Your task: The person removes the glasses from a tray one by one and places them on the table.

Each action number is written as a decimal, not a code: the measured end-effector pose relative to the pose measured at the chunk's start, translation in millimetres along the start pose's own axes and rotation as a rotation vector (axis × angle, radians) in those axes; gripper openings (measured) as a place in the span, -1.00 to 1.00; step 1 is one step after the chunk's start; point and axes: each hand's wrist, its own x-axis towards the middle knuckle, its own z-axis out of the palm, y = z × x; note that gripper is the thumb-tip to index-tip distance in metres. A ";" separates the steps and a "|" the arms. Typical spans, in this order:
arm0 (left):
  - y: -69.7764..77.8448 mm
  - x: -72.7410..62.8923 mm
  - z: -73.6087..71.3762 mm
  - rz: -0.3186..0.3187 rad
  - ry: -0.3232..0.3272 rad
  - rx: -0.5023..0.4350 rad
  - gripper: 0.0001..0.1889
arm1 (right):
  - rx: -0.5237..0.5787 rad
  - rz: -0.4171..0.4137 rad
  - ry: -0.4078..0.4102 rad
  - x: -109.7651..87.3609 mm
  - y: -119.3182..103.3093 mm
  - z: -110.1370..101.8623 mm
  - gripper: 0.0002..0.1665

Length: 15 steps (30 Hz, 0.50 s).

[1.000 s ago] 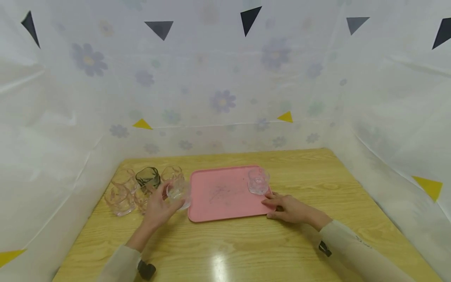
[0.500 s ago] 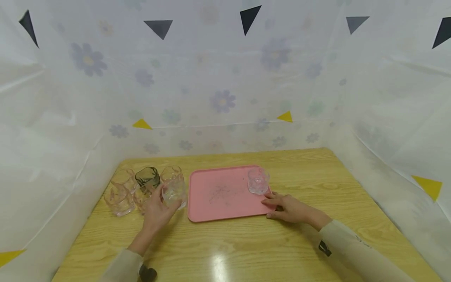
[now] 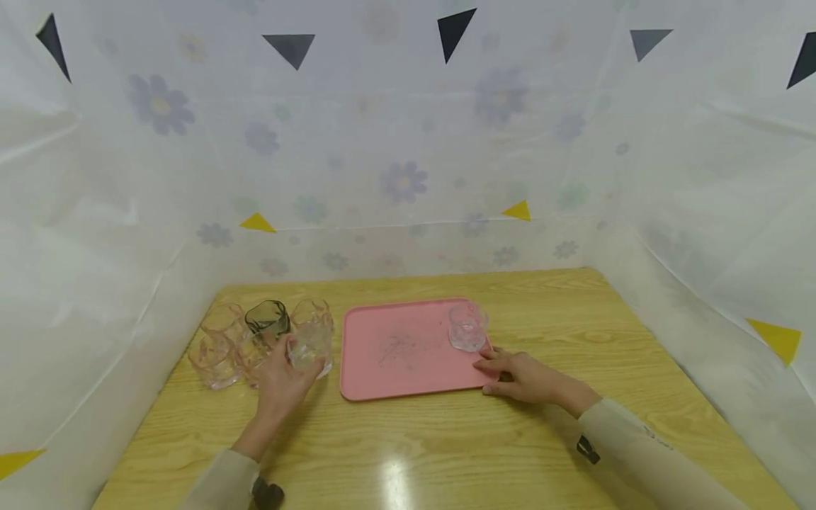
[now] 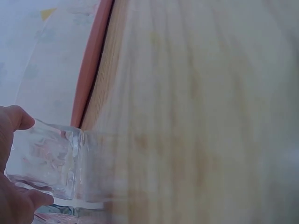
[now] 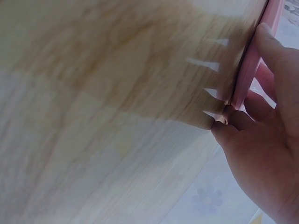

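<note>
My left hand point(image 3: 279, 382) grips a clear faceted glass point(image 3: 312, 348) between thumb and fingers, left of the pink tray point(image 3: 395, 354). In the left wrist view this glass point(image 4: 49, 156) has its base at the tabletop, with a reflection beside it. My right hand point(image 3: 524, 377) holds the tray's front right corner; the right wrist view has the thumb and fingers around the pink rim point(image 5: 247, 74). Another clear glass point(image 3: 467, 329) stands on the tray near that hand. Behind my left hand, an amber-tinted glass point(image 3: 251, 354) is partly hidden.
More tinted glasses crowd the table's left: a dark grey one point(image 3: 268, 319), a pinkish one behind point(image 3: 311, 312), and two pale amber ones, front point(image 3: 215, 363) and back point(image 3: 224, 320). White patterned sheeting point(image 3: 408, 234) walls in the wooden table point(image 3: 408, 453).
My left hand has drawn the clear glass leftward, away from the tray's left edge and toward the other glasses. My right hand and the tray have stayed put.
</note>
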 end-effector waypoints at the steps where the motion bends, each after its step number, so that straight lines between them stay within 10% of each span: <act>1: -0.6 0.2 0.1 0.000 0.001 0.001 -0.39 | -0.002 -0.002 0.002 0.3 -0.3 -0.2 -0.32; 15: 1.6 -2.1 -2.7 -0.018 -0.040 0.010 -0.13 | 0.000 -0.001 -0.005 0.0 -1.1 -1.2 -0.32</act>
